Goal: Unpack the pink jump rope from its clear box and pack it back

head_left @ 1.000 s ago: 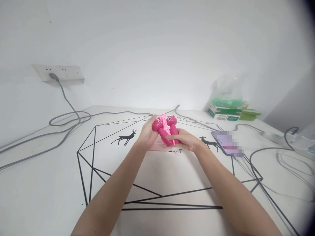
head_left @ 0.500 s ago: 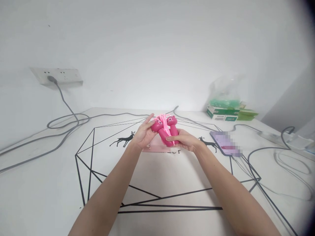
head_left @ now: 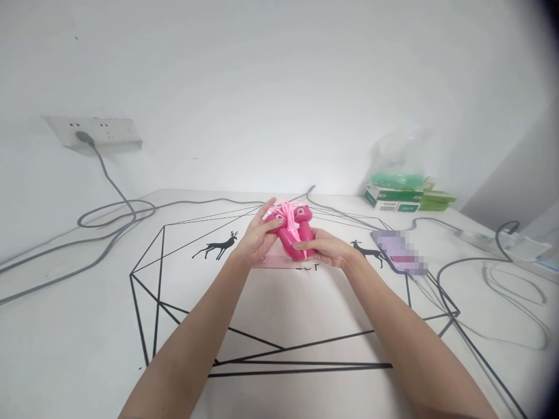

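Between my hands is a pink skipping rope [head_left: 289, 243], its two dark pink animal-head handles side by side and its light pink cord bundled between them. My left hand [head_left: 257, 237] grips the head end of the left handle, thumb on top and one finger pointing up. Around the lower ends of both handles my right hand [head_left: 324, 247] is closed, with its thumb across the front. Beneath the rope a flat pale pink item [head_left: 273, 262] lies on the table; the hands and rope hide part of it.
The white table [head_left: 262, 308] bears black line and deer prints. A phone [head_left: 399, 253] with a cable lies to the right. Green-and-white boxes [head_left: 393, 198] and a plastic bag [head_left: 397, 157] stand at the back right. Grey cables [head_left: 117, 206] run from a wall socket [head_left: 100, 131] at left.
The view has shifted slightly. My left thumb has moved a little over the left handle's head, and the rope is slightly further left. Both hands keep hold of it.
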Demonstrator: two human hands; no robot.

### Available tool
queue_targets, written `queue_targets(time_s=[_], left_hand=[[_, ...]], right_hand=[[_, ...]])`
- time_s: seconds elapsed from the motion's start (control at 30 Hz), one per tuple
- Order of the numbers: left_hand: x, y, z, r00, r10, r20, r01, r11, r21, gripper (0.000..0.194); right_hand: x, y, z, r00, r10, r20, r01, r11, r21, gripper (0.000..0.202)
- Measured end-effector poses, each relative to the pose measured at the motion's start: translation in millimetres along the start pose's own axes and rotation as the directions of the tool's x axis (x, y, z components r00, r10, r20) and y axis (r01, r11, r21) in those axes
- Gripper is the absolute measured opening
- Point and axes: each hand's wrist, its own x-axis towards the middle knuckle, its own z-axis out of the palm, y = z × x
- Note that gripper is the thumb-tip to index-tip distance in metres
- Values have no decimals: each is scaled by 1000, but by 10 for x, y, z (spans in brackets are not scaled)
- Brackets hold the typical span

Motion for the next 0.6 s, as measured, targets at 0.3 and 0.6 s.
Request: queue_targets(time_s=[0.3, 0.6], left_hand=[[28, -16, -55, 997, 74, -6, -74, 997, -16, 79], [10, -39, -58, 994, 108, 33, -108, 994, -12, 83]], right_hand=[[-13, -18, -114, 991, 52, 122, -65, 993, 99, 28], [-1, 54, -159, 981, 38, 188, -60, 992, 113, 23]])
